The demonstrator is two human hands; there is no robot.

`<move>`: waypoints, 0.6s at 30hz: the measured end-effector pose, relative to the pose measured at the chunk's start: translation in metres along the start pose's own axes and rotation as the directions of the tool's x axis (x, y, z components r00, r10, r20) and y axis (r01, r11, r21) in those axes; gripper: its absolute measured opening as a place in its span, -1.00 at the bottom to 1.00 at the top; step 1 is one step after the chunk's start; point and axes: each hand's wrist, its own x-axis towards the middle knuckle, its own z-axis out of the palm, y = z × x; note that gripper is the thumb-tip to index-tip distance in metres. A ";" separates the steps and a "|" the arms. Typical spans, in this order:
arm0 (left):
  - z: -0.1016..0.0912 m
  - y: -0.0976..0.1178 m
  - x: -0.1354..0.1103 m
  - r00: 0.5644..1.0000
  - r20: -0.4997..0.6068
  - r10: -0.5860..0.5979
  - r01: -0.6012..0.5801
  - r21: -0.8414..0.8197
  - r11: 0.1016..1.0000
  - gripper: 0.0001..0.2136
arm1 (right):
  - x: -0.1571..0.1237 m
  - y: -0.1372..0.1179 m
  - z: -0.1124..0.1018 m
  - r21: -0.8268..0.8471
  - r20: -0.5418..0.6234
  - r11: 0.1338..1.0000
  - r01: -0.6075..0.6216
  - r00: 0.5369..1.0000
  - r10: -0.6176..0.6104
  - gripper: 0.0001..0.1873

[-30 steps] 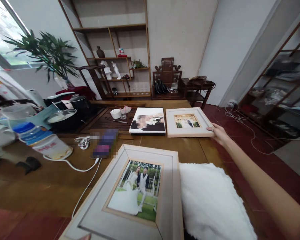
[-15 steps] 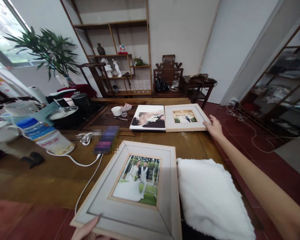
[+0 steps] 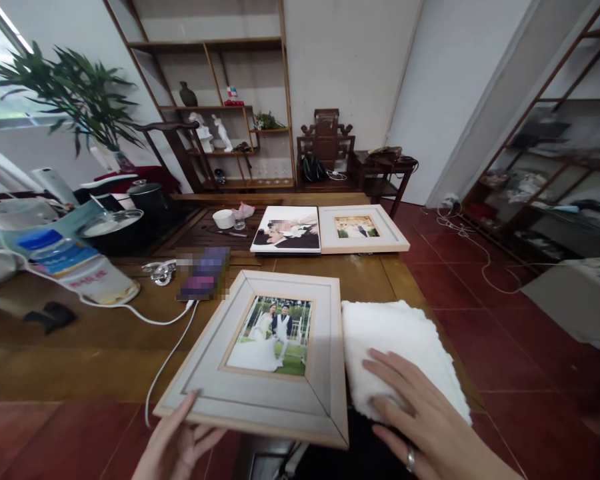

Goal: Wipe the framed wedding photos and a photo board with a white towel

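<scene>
My left hand (image 3: 183, 437) grips a pale picture frame (image 3: 325, 347) by its near left edge, thumb on top and fingers beneath. The frame holds a photo of a couple outdoors and is tilted up, its near edge raised. My right hand (image 3: 410, 407), with a ring on one finger, reaches over a folded white fluffy cloth (image 3: 410, 327). Its fingers are spread and touch the cloth's near part. Farther back on the table, a second pale picture frame (image 3: 395, 239) lies beside a photo album (image 3: 310, 243) with a picture on its cover.
A phone (image 3: 205, 273) on a white charging cable (image 3: 173, 370) lies left of the held frame. A bottle (image 3: 80, 267), a lidded pot (image 3: 113, 227) and a white cup (image 3: 223, 219) stand farther left. The wooden table's (image 3: 390, 280) right edge runs past the cloth.
My right hand has left the far picture frame and come back to the white cloth. The near frame, still in my left hand, has tilted up at its near edge.
</scene>
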 end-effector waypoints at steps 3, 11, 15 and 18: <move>0.008 0.000 -0.005 0.998 -0.023 0.065 -0.062 0.084 0.994 -0.58 | -0.006 -0.004 0.015 -0.043 -0.022 0.996 -0.074 0.997 0.073 -0.76; 0.018 -0.007 -0.011 0.988 0.050 0.146 -0.151 0.136 0.979 -0.58 | -0.002 0.013 0.023 -0.084 -0.123 0.970 -0.227 0.969 0.215 -0.65; 0.029 -0.012 -0.017 0.985 0.072 0.156 -0.163 0.116 0.980 -0.58 | -0.015 0.047 0.010 -0.060 -0.333 0.936 -0.348 0.890 0.310 -0.66; 0.041 -0.016 -0.022 0.984 0.073 0.166 -0.176 0.178 0.968 -0.56 | -0.021 0.062 -0.001 0.020 -0.513 0.858 -0.513 0.731 0.449 -0.73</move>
